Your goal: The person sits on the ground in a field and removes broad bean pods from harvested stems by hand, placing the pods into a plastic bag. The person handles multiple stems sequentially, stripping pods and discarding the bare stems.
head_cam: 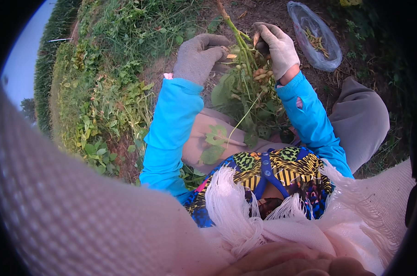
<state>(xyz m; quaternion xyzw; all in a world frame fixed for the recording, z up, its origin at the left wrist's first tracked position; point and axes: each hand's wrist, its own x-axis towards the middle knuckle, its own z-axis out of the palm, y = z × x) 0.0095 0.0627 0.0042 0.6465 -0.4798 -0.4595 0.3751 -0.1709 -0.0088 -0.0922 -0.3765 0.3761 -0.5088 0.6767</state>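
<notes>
A bean plant [244, 51] with a thick stem, broad green leaves and tan pods rises between my two gloved hands, its lower leaves hanging over my lap. On its left side, the thumb and fingers of my left hand [200, 57], in a grey knit glove, pinch together at a small dry pod [232, 56]. My right hand [276, 48], in a paler glove with dark fingertips, is close against the stem and grips a brown pod [256, 38]. Below its fingers hangs a cluster of plump pods [262, 75]. Leaves hide part of the plant's base.
An open clear plastic bag [300, 36] with yellowish pods [317, 43] inside lies on the soil beyond my right hand. Leafy plants [105, 103] grow to the left. My bent knee [362, 117] is at right. A fringed pale shawl [225, 203] hangs in front.
</notes>
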